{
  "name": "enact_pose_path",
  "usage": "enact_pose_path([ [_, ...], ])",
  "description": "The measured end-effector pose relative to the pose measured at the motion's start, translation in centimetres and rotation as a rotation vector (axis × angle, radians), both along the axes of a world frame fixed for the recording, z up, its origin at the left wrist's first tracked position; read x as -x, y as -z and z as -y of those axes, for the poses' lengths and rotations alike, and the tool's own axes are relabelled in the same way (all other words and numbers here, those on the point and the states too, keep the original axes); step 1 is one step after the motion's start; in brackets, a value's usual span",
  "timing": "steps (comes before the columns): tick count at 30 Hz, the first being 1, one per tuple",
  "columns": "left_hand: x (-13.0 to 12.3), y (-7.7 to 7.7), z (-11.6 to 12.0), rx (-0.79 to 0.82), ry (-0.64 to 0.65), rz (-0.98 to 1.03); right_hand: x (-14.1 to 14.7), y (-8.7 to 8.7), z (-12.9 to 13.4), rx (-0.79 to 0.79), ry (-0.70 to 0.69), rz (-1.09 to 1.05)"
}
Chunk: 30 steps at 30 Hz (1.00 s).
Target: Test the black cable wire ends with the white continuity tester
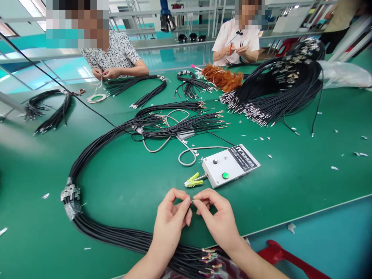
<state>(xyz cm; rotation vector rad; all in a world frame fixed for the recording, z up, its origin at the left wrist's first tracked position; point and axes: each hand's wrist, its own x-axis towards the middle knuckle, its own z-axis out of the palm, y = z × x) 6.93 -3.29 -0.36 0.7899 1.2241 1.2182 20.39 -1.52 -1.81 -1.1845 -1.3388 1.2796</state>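
My left hand (171,217) and my right hand (217,217) meet fingertip to fingertip above the table's near edge, both pinched closed. Between them is a tiny wire end, apparently of a black cable in my left fingers; most of it is hidden. Below my wrists runs a long bundle of black cables (113,234), its bared coloured wire ends (212,257) lying by my lap. The bundle curves left past a cluster of metal connectors (70,193). Just beyond my hands sits a white control box (217,170) with a green button and a yellow-green clip (194,180) at its front.
More black cable bundles lie on the green table (290,174), with a big heap (279,85) at the back right beside orange-brown wires (222,77). A grey cord (187,163) loops behind the box. Two people work across the table. A red stool (274,252) stands at lower right.
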Motion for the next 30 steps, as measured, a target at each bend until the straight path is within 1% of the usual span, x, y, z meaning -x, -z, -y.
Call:
enact_pose_path([
  [3,0.1,0.1,-0.1,-0.051,-0.035,0.01,-0.7,0.2,-0.1,0.117,0.029,-0.021],
  [7,-0.2,0.0,0.0,-0.112,-0.066,-0.039,-0.8,-0.1,-0.3,0.309,-0.067,-0.209],
  [9,-0.4,-0.1,0.1,-0.133,-0.083,-0.058,-0.2,-0.3,-0.5,0.36,-0.098,-0.309],
  [11,-0.6,-0.2,0.1,-0.15,-0.095,-0.055,0.6,-0.4,-0.6,0.374,-0.088,-0.374],
  [17,-0.7,0.4,0.4,-0.146,-0.167,0.022,2.6,-0.2,0.0,0.418,0.028,-0.497],
  [21,-0.8,0.5,0.7,-0.111,-0.184,0.114,2.7,-0.1,0.4,0.462,0.069,-0.484],
  [25,-0.7,0.3,0.6,-0.094,-0.221,0.154,2.0,0.0,0.7,0.474,0.035,-0.429],
  [30,-0.7,0.4,0.7,-0.101,-0.2,0.171,2.1,-0.1,0.4,0.39,0.003,-0.401],
])
